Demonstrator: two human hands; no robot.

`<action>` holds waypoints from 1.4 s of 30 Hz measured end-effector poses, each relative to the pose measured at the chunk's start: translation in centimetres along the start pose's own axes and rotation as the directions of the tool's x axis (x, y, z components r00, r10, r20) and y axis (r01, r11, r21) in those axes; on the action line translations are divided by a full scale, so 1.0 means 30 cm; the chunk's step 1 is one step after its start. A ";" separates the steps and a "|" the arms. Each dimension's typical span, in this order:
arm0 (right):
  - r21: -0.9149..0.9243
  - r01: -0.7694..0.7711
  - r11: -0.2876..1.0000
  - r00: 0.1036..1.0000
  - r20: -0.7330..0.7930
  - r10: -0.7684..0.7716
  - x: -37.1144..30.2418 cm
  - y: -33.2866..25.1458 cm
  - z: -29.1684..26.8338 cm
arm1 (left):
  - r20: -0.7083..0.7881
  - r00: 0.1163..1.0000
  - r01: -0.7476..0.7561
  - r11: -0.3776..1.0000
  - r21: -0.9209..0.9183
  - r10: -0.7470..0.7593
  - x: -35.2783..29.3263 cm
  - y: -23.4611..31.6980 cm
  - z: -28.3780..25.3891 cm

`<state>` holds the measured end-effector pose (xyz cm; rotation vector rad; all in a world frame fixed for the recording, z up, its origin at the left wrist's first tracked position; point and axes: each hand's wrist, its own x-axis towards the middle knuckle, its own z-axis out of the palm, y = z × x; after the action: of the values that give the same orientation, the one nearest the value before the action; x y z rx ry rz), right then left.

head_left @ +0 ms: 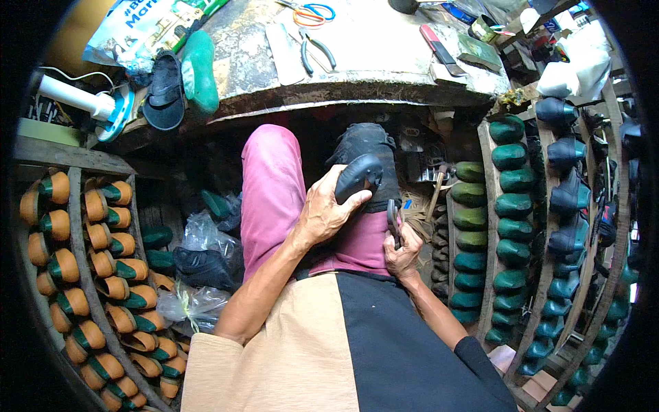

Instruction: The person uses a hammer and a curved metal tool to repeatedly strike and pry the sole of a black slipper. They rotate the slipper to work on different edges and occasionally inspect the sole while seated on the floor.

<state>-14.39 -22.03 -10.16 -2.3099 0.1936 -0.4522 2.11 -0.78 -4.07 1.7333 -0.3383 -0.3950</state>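
Above my lap, my left hand [321,211] is wrapped round a black shoe [358,177], its rounded end pointing away from me. The fingers on its far side are mostly hidden. Just to the right, my right hand [403,251] grips a slim dark tool [393,218] that stands upright beside my thigh. Its working end is too unclear to name, and it appears apart from the shoe. Dark cloth [364,141] covers my right knee, under the shoe.
Ahead, the worktable [240,69] bears pliers [316,51], scissors [309,14], a red-handled knife [441,49], a black sandal [165,93] and a green shoe last [199,72]. Racks of tan shoes [65,264] flank my left; racks of green lasts [513,206] flank my right.
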 end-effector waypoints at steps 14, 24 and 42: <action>-0.007 -0.156 0.988 0.983 0.093 0.156 0.015 -0.079 -0.036 | -0.389 0.919 -0.141 0.863 -0.485 -0.069 -0.078 0.062 -0.281; 0.018 -0.202 0.979 0.979 0.042 0.202 0.015 -0.094 0.003 | -0.388 0.893 0.022 0.883 -0.468 -0.228 -0.279 -0.001 -0.405; 0.007 -0.207 0.978 0.978 0.021 0.207 0.008 -0.096 -0.002 | -0.250 0.813 0.237 0.691 -0.683 -0.526 -0.394 0.025 -0.105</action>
<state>-14.19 -20.11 -8.01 -2.2550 0.4175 -0.3233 -7.13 6.97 -1.87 1.1557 0.4754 -0.3632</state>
